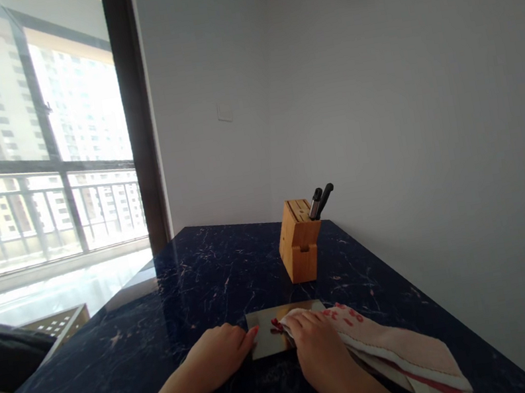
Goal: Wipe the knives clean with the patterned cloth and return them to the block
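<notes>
Head view: one camera, worn on the person's head, faced forward and down along a dark stone counter (119,361). The left hand (216,358) and right hand (322,354) lay near, at the lower edge; a wall (402,99) and window (33,147) stood farther off.

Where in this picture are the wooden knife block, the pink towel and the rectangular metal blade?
Wooden knife block (300,250): head view, on its front face.
Pink towel (400,354): head view, on its folded middle.
Rectangular metal blade (269,337): head view, on its bare flat face.
</notes>
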### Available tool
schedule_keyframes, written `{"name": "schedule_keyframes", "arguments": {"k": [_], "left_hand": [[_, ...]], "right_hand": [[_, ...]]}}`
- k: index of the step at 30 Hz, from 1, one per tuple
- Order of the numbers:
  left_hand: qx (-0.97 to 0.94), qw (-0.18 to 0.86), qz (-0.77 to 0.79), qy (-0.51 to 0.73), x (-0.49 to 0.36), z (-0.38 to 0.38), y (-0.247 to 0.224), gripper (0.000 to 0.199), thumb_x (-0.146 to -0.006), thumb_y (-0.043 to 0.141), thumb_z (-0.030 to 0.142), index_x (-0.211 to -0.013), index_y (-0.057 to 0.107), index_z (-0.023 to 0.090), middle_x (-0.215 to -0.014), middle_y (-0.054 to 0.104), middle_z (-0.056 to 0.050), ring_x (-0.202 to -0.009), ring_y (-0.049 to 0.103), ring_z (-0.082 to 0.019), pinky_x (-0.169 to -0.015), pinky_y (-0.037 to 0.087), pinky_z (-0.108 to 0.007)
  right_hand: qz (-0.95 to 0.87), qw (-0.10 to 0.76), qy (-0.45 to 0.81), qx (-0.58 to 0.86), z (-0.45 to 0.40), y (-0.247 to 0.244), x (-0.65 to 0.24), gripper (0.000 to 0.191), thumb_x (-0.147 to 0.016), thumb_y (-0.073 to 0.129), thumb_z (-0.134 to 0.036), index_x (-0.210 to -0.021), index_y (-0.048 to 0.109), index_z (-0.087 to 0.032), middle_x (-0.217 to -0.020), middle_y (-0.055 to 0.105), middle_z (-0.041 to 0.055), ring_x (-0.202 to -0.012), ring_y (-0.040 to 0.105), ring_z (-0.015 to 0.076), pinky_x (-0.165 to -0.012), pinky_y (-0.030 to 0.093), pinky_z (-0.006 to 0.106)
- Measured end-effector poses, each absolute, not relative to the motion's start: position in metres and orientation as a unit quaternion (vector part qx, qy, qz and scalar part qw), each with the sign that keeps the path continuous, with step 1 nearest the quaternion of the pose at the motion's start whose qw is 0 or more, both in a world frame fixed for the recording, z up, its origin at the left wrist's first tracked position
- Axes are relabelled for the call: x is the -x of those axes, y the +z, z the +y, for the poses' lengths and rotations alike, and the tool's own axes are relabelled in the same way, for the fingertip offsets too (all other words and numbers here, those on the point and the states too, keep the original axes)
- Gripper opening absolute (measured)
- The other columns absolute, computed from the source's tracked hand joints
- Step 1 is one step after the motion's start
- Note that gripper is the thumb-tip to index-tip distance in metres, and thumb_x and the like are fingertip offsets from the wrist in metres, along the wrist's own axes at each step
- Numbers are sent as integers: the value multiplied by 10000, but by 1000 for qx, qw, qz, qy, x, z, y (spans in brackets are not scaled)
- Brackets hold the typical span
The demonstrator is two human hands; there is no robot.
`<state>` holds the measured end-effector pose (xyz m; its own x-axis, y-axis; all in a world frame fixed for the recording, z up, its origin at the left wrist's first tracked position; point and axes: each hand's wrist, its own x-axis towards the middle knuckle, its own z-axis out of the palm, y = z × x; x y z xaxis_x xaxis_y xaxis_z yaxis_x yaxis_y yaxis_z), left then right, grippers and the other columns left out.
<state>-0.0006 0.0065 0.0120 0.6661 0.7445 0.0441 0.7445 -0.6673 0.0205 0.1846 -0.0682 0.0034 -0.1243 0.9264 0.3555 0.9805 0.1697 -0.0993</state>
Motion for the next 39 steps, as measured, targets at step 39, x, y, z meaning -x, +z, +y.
{"name": "schedule_keyframes", "arguments": {"k": [39], "left_hand": [[-936, -80, 343, 18, 0, 6, 5, 459, -914, 172, 241, -942, 616, 128, -739, 652, -138, -650, 633, -238, -557, 490, -346]], "right_hand": [[-801, 219, -74, 553, -74, 10, -164, 387, -905, 284, -406, -1183, 482, -223, -1181, 545, 41, -1107, 433, 183, -947, 229, 357]]}}
